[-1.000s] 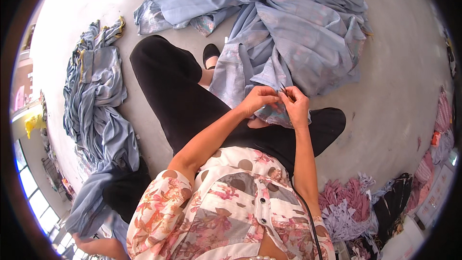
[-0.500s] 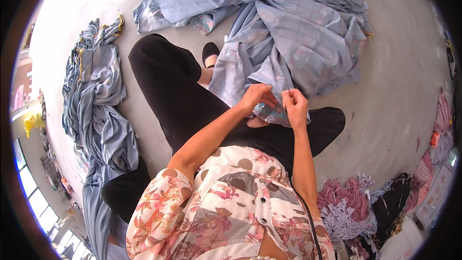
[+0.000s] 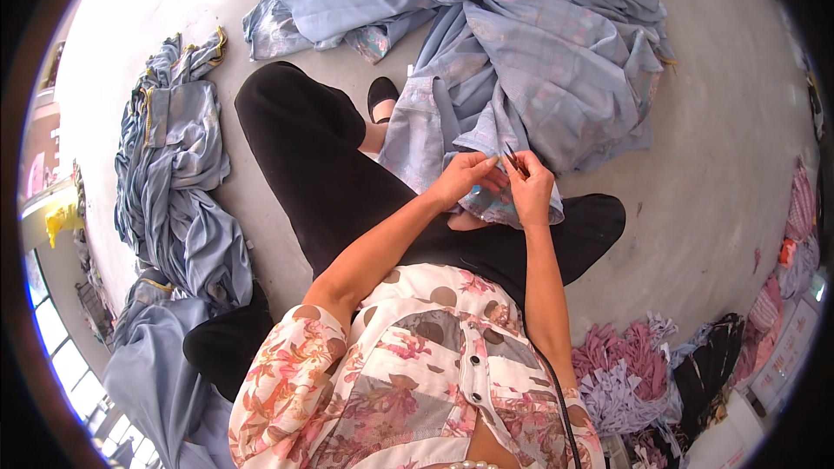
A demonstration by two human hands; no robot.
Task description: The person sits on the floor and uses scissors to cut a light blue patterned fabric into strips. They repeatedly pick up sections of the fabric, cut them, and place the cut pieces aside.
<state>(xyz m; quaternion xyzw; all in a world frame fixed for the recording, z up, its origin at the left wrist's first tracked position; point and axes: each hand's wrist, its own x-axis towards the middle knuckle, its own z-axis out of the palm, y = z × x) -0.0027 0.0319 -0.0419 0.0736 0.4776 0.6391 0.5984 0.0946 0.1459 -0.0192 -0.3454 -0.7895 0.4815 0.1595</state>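
Note:
A blue-grey patterned cloth (image 3: pixel 556 78) spills from a large heap over my lap. My left hand (image 3: pixel 469 179) pinches the edge of this cloth above my lap, its thumb and forefinger together. Close beside it, my right hand (image 3: pixel 532 187) is closed round a small dark pair of thread snips (image 3: pixel 515 162). The pointed blades stick up past the fingers, towards the left fingertips. Below both hands hangs a patterned piece of the cloth with a pink and turquoise print, partly hidden by the fingers.
A long pile of blue-grey cloth with yellow edging (image 3: pixel 178 165) lies to the left. Near it, at the lower left, a dark-clothed knee (image 3: pixel 228 339) shows. Bundles of pink and pale strips (image 3: pixel 621 373) lie at the lower right, beside a white box (image 3: pixel 786 356).
The snips in my right hand have turned into view, blades upward, and the hand has come slightly lower. At the lower left, grey-blue cloth has spread out wider to the left.

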